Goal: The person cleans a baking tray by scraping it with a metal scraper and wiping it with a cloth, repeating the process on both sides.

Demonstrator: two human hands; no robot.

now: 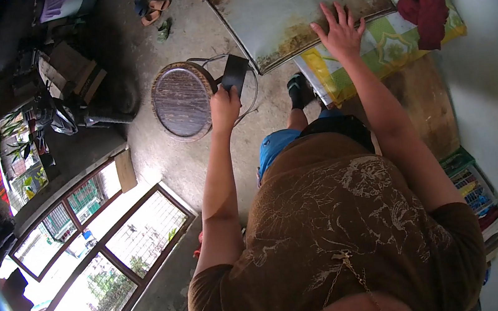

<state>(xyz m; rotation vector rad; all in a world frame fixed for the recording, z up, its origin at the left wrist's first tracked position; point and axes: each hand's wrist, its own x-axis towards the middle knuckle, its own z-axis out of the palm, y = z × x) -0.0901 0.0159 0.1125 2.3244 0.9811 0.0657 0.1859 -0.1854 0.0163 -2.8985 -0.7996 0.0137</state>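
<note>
My left hand (225,105) is closed on a flat black rectangular object (235,72), beside the rim of a round wooden stool (184,101). My right hand (342,33) lies palm down with its fingers spread over the near edge of a stained, framed grey panel (298,4). The panel rests on a patterned yellow, green and white cloth (383,53). A dark red cloth (425,9) lies crumpled to the right of my right hand.
Sandals (154,12) lie on the concrete floor (128,52) beyond the stool. Cardboard (77,71) and dark clutter stand at the left, above barred windows (105,256). A green basket (469,180) sits by the right wall (492,92).
</note>
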